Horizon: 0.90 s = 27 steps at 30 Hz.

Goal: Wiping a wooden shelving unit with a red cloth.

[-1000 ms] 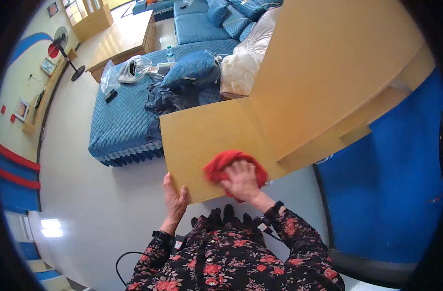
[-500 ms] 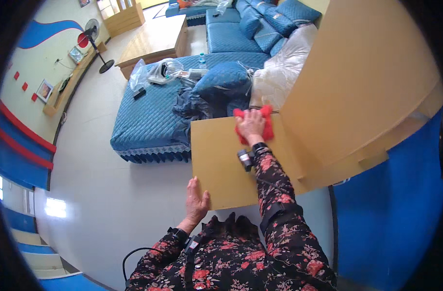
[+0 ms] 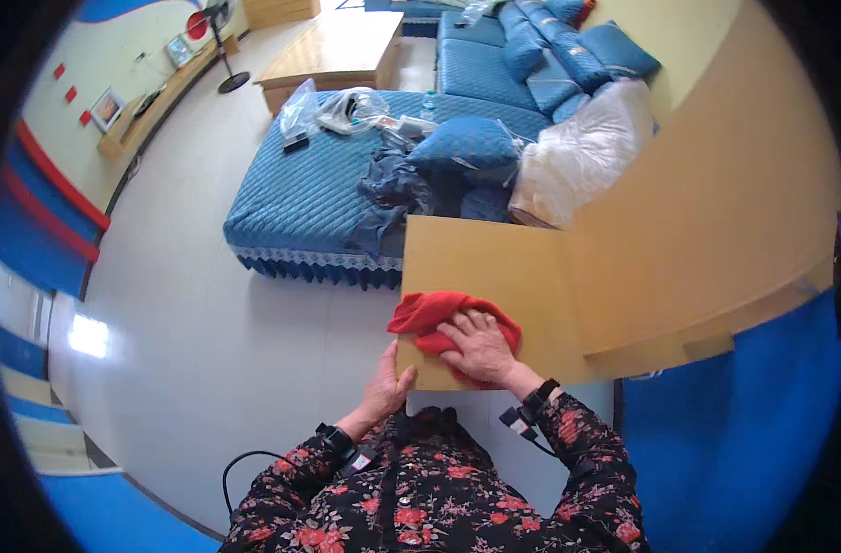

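Note:
A red cloth (image 3: 427, 316) lies bunched on a flat tan board (image 3: 485, 249) in front of me. My right hand (image 3: 483, 350) presses down on the cloth, its fingers bent over the fabric. At the board's near left corner, my left hand (image 3: 382, 385) grips the edge, thumb by the corner and fingers along the left side. A tall tan panel (image 3: 697, 230) rises along the board's right side. Both wrists wear black straps with small devices.
Behind the board stands a blue quilted sofa (image 3: 292, 198) with dark clothing (image 3: 388, 189), a blue cushion (image 3: 467, 143) and a pale plastic-wrapped bundle (image 3: 582, 152) on it. A wooden table (image 3: 333, 51) and a standing fan (image 3: 225, 46) are farther off. Blue wall panelling (image 3: 688, 415) lies right.
My right hand has pulled the red cloth from the board's far edge toward me and its near left part. My left hand has shifted slightly right onto the corner. The view has shifted.

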{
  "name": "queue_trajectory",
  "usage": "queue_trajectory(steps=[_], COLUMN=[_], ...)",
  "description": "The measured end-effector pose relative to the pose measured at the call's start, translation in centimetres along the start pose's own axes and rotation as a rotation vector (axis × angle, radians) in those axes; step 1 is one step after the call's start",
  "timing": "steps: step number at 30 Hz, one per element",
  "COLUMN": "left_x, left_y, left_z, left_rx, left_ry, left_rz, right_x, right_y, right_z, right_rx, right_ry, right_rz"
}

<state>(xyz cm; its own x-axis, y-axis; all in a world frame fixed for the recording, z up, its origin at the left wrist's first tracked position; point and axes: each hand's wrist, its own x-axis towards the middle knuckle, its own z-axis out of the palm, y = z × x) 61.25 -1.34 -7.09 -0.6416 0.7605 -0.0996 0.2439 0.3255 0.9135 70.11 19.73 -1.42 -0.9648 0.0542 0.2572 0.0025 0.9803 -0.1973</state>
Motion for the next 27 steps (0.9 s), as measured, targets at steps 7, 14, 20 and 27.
queue_trajectory(steps=[7,14,20,27], left_x=[0.5,0.0,0.0,0.7], left_y=[-2.3,-2.0,-0.4,-0.8], left_z=[2.1,0.8,0.3,1.6], left_rx=[-0.017,-0.061,0.069,0.061], left_ry=[-0.025,-0.100,-0.194,-0.246], left_rz=[0.000,-0.032,0.096,0.106], right_x=[13.9,11.2,-4.8,1.6], right_y=[5.8,-1.3,0.7,11.7], right_z=[4.3,5.9,0.1,0.5], right_rx=[-0.164,-0.165,-0.091,-0.399], right_ry=[0.119,0.228,-0.092,0.064], right_rz=[0.305,-0.121,0.077,0.582])
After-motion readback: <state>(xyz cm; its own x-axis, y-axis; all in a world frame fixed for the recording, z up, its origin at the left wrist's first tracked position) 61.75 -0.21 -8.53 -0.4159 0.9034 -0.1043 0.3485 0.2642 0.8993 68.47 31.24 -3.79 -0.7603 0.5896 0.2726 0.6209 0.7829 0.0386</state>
